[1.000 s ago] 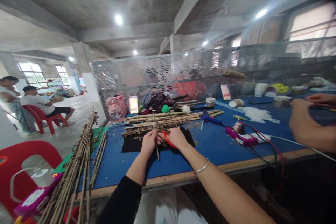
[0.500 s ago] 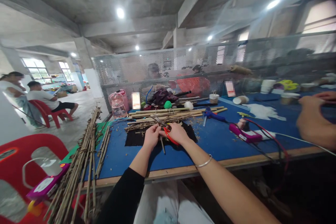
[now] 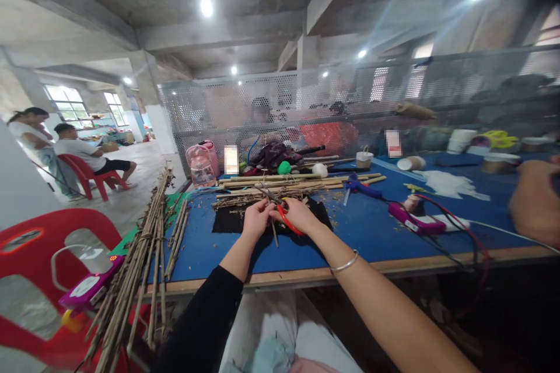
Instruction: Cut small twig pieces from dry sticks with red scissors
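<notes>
My right hand [image 3: 298,215] is closed on red-handled scissors [image 3: 287,221], whose blades point up and to the left. Close beside it, my left hand [image 3: 256,218] pinches a thin dry stalk [image 3: 275,234], whose lower end sticks out below the fingers. The scissor blades lie across the top of the stalk near my left fingertips; whether they touch it I cannot tell. Under both hands a black cloth [image 3: 227,223] is spread on the blue table [image 3: 306,259]. A pile of dry twigs [image 3: 227,203] lies just beyond the hands.
Long stalks [image 3: 135,250] lean at the table's left edge, near a red chair [image 3: 30,233]. Peeled sticks [image 3: 245,183] lie at the back. To the right are a blue glue gun [image 3: 363,187], a purple power strip [image 3: 415,220] with cables, and another person's arm [image 3: 536,201].
The whole view has shifted slightly, so things sit a little further right. My hands stay together with the stalk and scissors, almost unchanged in pose.
</notes>
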A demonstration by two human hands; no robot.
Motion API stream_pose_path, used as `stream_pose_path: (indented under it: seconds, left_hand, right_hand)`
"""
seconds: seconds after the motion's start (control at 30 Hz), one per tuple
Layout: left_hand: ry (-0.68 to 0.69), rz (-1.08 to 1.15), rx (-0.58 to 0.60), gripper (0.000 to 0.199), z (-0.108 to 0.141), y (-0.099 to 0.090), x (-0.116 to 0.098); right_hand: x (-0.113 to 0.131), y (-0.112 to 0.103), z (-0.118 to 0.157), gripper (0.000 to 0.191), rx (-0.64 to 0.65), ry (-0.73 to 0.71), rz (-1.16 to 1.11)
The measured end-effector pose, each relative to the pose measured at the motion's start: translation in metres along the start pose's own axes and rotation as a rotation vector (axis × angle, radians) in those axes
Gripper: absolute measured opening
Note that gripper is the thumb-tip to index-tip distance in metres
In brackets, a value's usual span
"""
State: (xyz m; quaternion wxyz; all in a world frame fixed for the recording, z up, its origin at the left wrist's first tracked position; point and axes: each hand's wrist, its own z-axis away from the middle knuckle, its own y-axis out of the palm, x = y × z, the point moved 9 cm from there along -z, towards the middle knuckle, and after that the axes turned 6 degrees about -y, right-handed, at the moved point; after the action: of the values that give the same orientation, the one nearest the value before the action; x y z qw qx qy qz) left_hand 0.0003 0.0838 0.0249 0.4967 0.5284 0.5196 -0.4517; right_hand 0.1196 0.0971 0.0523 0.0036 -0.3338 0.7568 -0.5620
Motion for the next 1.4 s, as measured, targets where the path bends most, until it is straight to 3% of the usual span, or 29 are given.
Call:
stream_pose_path:
  seconds: [0.33,1.07,1.4]
  left_hand:
    - [0.015,-0.013,-0.023,0.041,0.001,-0.002,-0.002]
    - [-0.017,-0.001,0.005,0.036,-0.003,-0.003,0.005]
    - [-0.036,0.016,0.013,0.027,0.002,0.002,-0.001]
  right_hand:
    - [-0.004,0.006,0.003,0.054,0.067,0.083,0.024]
    - [-0.003,0.007,0.003,0.051,0.073,0.022,-0.074]
    - [-0.011,0.009,0.005,0.054,0.045,0.097,0.016]
